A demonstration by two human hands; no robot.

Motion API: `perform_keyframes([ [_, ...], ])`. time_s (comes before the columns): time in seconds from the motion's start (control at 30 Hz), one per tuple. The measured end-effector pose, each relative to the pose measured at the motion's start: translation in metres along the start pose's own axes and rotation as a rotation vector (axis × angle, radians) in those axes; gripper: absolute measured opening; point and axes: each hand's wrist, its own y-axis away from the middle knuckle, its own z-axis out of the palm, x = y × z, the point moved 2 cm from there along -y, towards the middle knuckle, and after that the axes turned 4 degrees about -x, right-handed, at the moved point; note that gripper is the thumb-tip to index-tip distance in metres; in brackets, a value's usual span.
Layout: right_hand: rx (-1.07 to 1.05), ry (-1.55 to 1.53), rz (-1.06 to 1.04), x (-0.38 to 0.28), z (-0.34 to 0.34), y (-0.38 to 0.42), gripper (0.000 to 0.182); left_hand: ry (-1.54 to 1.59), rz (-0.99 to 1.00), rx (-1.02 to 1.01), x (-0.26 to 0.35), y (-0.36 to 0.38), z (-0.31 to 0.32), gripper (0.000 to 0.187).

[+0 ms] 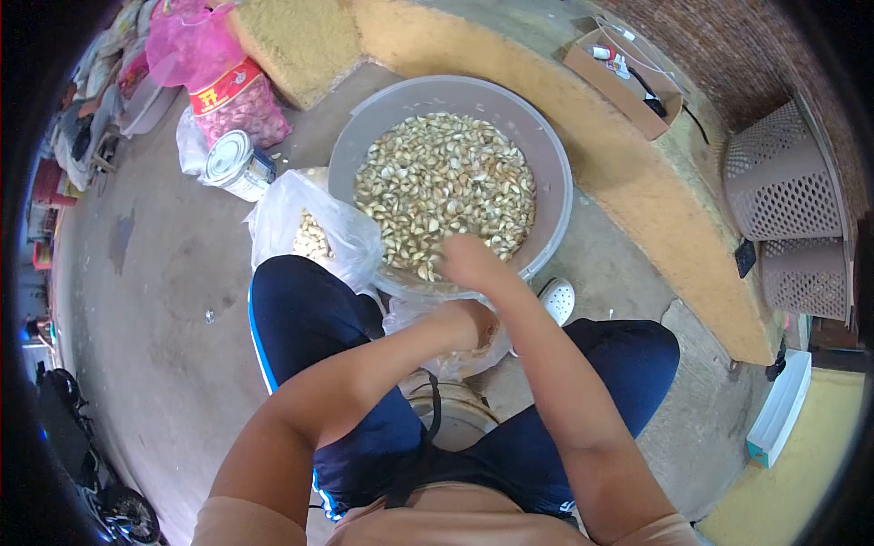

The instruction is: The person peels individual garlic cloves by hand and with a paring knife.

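A large grey tub holds a heap of garlic cloves, many with skin on. My right hand is over the tub's near edge at the cloves, its fingers curled inward; what they hold, if anything, is too small to tell. My left hand is lower, in front of the tub, at a clear plastic bag; its fingers are hidden. Left of the tub, another plastic bag stands open with pale peeled cloves inside.
A metal can and a pink mesh sack stand at the upper left. A low yellow ledge runs behind the tub, with a cardboard box on it. Perforated baskets are at the right; a motorcycle is at lower left.
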Motion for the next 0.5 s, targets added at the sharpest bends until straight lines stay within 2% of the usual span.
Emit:
perform_keyframes([
  [0.1,0.122,-0.332,-0.255,-0.058,-0.006,-0.021,0.029,-0.079,0.281,0.412,-0.03,-0.037,0.044,0.036],
  [0.13,0.164,-0.36,-0.21,-0.067,-0.011,-0.022,0.029,-0.258,0.316,0.397,-0.021,-0.017,0.025,0.041],
  [0.23,0.297,-0.36,-0.113,-0.073,-0.025,-0.024,0.031,-0.111,0.252,0.421,-0.024,-0.019,0.026,0.033],
  [0.3,0.389,-0.253,-0.103,-0.053,-0.034,-0.018,0.031,0.003,0.076,0.195,-0.026,-0.028,0.026,0.029],
  [0.37,0.287,-0.258,-0.018,-0.043,-0.055,0.002,0.03,0.15,0.063,0.112,-0.027,-0.03,0.02,0.028],
  [0.43,0.266,-0.25,-0.043,-0.015,-0.06,0.016,0.029,0.326,0.209,0.175,-0.02,-0.014,-0.001,0.033],
  [0.47,0.245,-0.255,0.0,-0.01,-0.068,0.028,0.028,0.614,0.017,0.072,-0.003,0.007,-0.025,0.033],
  [0.5,0.224,-0.26,0.042,-0.005,-0.076,0.042,0.027,0.778,0.048,0.063,-0.008,0.003,-0.029,0.034],
])
